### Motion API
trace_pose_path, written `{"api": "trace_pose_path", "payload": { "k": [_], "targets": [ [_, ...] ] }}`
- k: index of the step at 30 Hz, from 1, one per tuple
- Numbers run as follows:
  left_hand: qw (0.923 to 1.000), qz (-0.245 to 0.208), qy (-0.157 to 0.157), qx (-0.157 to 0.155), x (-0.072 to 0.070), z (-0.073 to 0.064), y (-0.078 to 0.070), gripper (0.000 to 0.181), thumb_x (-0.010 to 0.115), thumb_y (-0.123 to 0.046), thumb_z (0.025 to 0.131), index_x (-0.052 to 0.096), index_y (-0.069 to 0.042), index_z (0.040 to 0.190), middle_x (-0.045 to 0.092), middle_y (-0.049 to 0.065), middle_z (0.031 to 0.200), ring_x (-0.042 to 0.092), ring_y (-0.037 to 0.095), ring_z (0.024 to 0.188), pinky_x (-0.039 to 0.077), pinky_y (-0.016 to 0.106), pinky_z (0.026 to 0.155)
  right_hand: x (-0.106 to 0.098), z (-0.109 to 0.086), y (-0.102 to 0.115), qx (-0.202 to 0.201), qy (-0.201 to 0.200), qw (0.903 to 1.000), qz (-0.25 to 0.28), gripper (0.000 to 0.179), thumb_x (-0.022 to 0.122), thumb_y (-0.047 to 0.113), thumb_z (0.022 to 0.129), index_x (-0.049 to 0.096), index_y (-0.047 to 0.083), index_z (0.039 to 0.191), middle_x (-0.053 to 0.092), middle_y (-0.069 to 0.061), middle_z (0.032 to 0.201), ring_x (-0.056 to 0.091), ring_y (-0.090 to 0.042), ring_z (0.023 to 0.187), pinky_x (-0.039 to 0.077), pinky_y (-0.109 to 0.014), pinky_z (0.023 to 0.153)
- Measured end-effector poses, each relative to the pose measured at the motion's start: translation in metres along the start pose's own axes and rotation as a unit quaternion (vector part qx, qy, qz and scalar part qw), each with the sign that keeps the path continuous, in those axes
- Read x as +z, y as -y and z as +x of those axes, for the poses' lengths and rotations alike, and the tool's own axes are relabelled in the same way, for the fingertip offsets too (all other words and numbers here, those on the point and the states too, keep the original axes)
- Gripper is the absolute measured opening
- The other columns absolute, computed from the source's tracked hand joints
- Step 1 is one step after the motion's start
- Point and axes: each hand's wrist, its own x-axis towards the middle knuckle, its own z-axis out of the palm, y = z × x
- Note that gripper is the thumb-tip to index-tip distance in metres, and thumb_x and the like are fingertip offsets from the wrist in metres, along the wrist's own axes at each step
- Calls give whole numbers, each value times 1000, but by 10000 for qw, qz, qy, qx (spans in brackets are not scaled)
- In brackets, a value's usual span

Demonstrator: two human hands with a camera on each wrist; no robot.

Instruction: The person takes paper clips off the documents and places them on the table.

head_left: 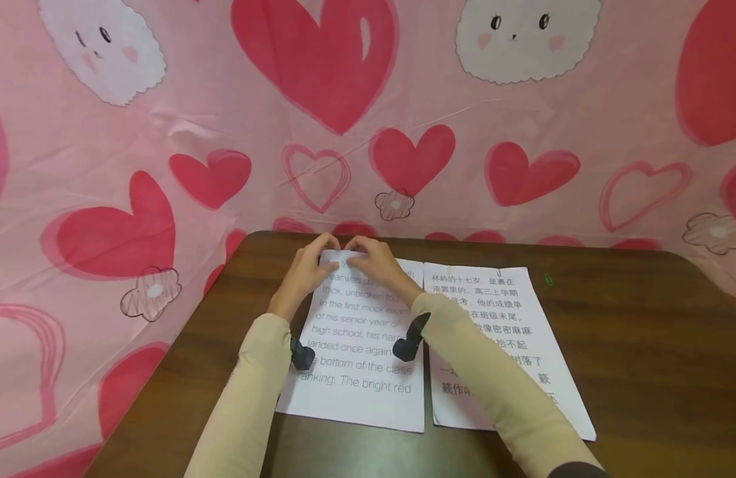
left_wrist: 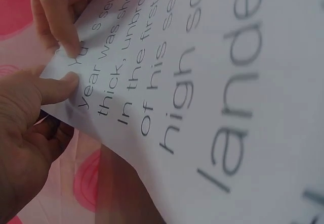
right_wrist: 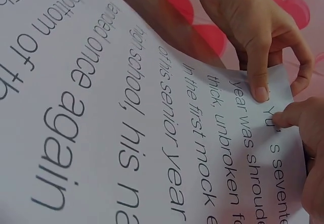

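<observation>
Watching remotely, I see the left hand point(head_left: 307, 269) and right hand point(head_left: 375, 264) pinch the English-text sheet point(head_left: 356, 335) by its top edge — thumbs point(left_wrist: 61, 89) in front, probably steadying it — near the bench's point(head_left: 643, 325) far-left corner, the Chinese-text sheet point(head_left: 511, 312) just beside.

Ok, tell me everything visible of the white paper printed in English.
A white rectangular paper printed in large dark English text, lying on the dark brown wooden-looking table, left of the white paper printed in Chinese. The left hand and right hand pinch its far edge near the left corner, thumbs on the printed face, hiding some words. That corner looks raised.
</observation>
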Motion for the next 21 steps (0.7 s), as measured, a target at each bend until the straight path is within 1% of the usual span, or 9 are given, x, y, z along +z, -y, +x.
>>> {"api": "trace_pose_path", "payload": {
  "k": [4, 6, 9, 12, 15, 19, 21],
  "targets": [
    [10000, -14, 27, -32, -1, 0, 0, 28, 69, 3, 90, 57, -10, 112, 66, 13, 120, 62, 33, 106, 50, 48, 95, 0, 0, 2, 302, -233, 9985, 391, 16, 69, 12, 92, 69, 11, 108, 74, -10, 108, 68, -23, 106, 50, -37, 99],
    [10000, -7, 17, -46, -1, 1, 0, 28, 70, 2, 89, 57, -9, 111, 66, 13, 119, 61, 32, 108, 49, 49, 97, -1, 0, 3, 347, -384, 9971, 555, 14, 69, 12, 93, 69, 11, 107, 74, -10, 103, 68, -21, 98, 50, -33, 93],
    [10000, -3, 28, -91, 1, 1, -2, 29, 70, 2, 89, 57, -10, 111, 67, 13, 120, 61, 32, 107, 49, 48, 96, -7, -1, 2, 312, -615, 9947, 760, 14, 68, 12, 93, 70, 10, 107, 74, -11, 99, 67, -20, 92, 48, -28, 87],
    [9999, 39, 50, -150, 2, -1, -2, 29, 70, 2, 89, 56, -11, 112, 67, 13, 120, 61, 32, 105, 48, 46, 94, -16, -5, -2, 304, -763, 9925, 908, 16, 68, 13, 94, 71, 10, 109, 75, -11, 99, 67, -20, 91, 48, -26, 82],
    [9996, 113, 57, -250, 2, -2, -1, 30, 70, 2, 89, 56, -12, 112, 66, 14, 122, 59, 32, 104, 47, 45, 94, -31, -12, -8, 350, -733, 9917, 999, 18, 68, 14, 95, 71, 9, 112, 75, -11, 103, 70, -22, 95, 49, -25, 80],
    [9991, 154, 49, -389, 1, -3, 3, 30, 70, 1, 89, 55, -13, 112, 64, 14, 127, 56, 32, 107, 45, 47, 97, -60, -25, -23, 362, -717, 9936, 789, 19, 70, 16, 94, 72, 11, 112, 77, -11, 102, 72, -26, 98, 51, -24, 78],
    [9988, 182, 37, -456, 0, -3, 5, 31, 70, 1, 89, 55, -13, 112, 64, 14, 127, 56, 33, 106, 44, 48, 96, -77, -33, -32, 395, -745, 9948, 572, 19, 71, 17, 94, 74, 11, 112, 77, -12, 101, 73, -27, 99, 52, -24, 77]
  ]
}}
